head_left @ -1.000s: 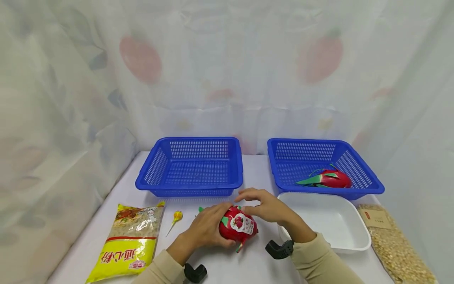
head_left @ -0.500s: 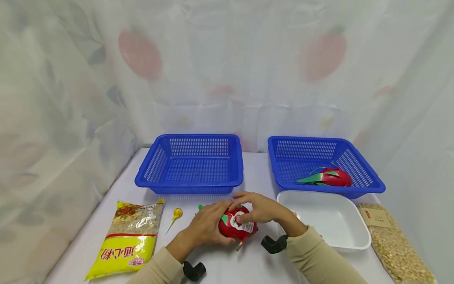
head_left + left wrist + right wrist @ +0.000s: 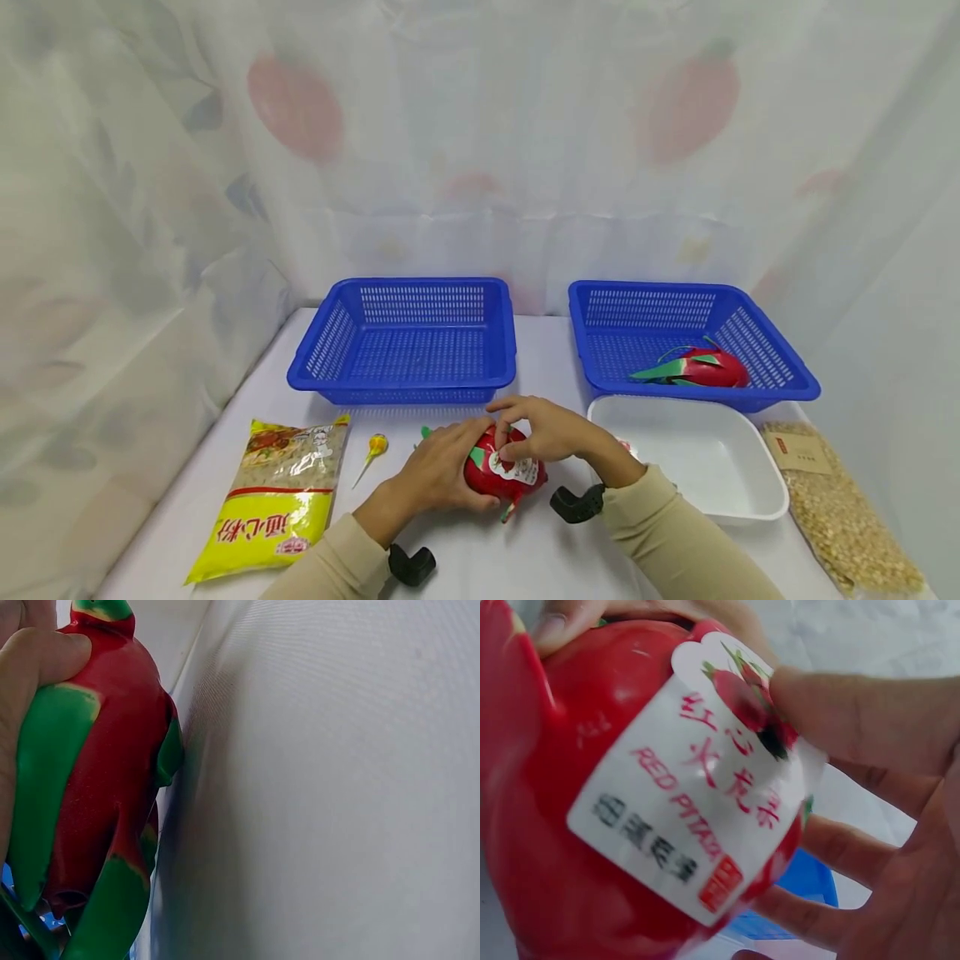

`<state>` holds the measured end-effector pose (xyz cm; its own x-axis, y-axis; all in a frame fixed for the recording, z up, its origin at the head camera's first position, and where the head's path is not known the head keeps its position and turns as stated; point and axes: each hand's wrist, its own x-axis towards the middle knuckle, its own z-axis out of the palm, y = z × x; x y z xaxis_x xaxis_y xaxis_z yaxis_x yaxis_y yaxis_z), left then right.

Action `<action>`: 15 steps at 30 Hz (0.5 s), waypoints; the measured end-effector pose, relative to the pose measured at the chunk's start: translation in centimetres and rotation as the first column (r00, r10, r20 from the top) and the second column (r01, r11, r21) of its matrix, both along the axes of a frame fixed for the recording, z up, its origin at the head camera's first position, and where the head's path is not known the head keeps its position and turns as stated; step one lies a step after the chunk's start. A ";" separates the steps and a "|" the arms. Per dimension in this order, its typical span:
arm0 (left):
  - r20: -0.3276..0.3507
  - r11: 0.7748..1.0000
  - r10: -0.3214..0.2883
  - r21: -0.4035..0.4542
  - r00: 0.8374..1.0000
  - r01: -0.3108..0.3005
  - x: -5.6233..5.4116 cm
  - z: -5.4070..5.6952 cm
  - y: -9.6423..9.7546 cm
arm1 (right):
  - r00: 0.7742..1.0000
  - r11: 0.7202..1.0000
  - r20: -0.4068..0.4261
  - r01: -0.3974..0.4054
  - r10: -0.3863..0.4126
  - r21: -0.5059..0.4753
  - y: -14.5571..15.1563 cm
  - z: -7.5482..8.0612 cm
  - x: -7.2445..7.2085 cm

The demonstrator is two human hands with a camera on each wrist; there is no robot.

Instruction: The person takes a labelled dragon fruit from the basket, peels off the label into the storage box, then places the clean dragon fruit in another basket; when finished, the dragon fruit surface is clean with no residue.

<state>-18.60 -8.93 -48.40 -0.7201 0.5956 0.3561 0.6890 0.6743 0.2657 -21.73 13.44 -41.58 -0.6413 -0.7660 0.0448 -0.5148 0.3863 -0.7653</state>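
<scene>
A red toy dragon fruit (image 3: 487, 479) with green scales sits mid-table, its white "RED PITAYA" label (image 3: 660, 802) facing the right wrist camera. My left hand (image 3: 438, 467) grips it from the left; in the left wrist view, the thumb (image 3: 64, 656) presses on its red skin. Above the label is my right hand (image 3: 551, 429). Its thumb (image 3: 840, 709) touches the label's edge, while the other fingers (image 3: 847, 844) stretch out, spread, on the far side. The fruit partly hides their tips.
Behind stand a blue basket (image 3: 412, 385) and another blue basket (image 3: 690, 387) holding a second dragon fruit (image 3: 716, 368). A white tray (image 3: 720, 475) and a grain bag (image 3: 840, 508) lie right. A lollipop (image 3: 375, 447) and a yellow food bag (image 3: 273, 500) lie left.
My right hand has moved slightly left over the fruit, and its thumb has come down onto the label. The left hand keeps its grip. The head view has tilted down a little.
</scene>
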 end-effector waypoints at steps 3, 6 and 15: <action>-0.004 1.000 0.004 -0.006 1.000 -0.004 0.0 0.1 0.0 | 1.000 1.000 -0.022 0.005 -0.006 -0.016 -0.3 0.0 0.2; -0.013 1.000 0.007 -0.011 1.000 -0.007 0.1 0.3 0.0 | 0.999 0.999 -0.052 -0.001 -0.001 -0.032 -0.3 0.2 0.6; 0.008 1.000 0.018 -0.018 1.000 -0.017 0.2 0.4 0.1 | 0.993 0.994 -0.114 -0.029 0.016 -0.110 0.8 0.3 1.3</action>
<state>-18.41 -8.80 -47.95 -0.7334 0.5890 0.3394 0.6749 0.6908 0.2593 -20.39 14.22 -41.28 -0.6099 -0.7665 0.2012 -0.6077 0.2894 -0.7395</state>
